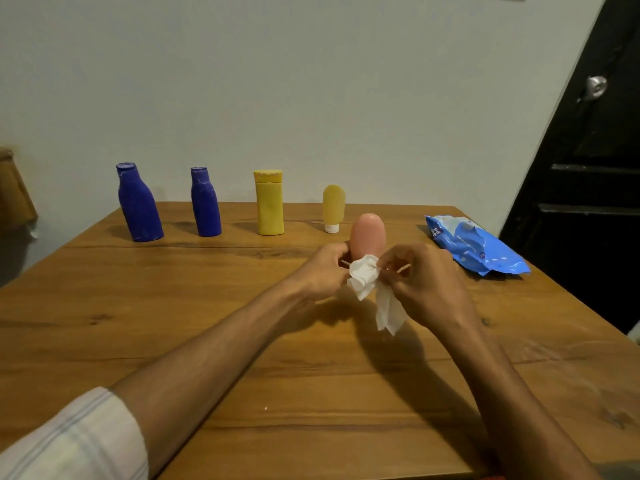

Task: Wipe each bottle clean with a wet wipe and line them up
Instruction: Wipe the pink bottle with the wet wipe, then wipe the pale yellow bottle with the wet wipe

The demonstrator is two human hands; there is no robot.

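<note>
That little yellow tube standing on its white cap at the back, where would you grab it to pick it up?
The small yellow tube stands upright on a narrow white cap, so a sideways push could tip it. It is probably best to pinch its wider body across the two sides at mid-height, coming down from above.

A wooden desk (138, 341) is standing against a pale wall (311, 81). A black door (588, 202) with a silver knob (596, 86) is showing at right, and a tan object (14, 192) is peeking in at the left edge.
</note>
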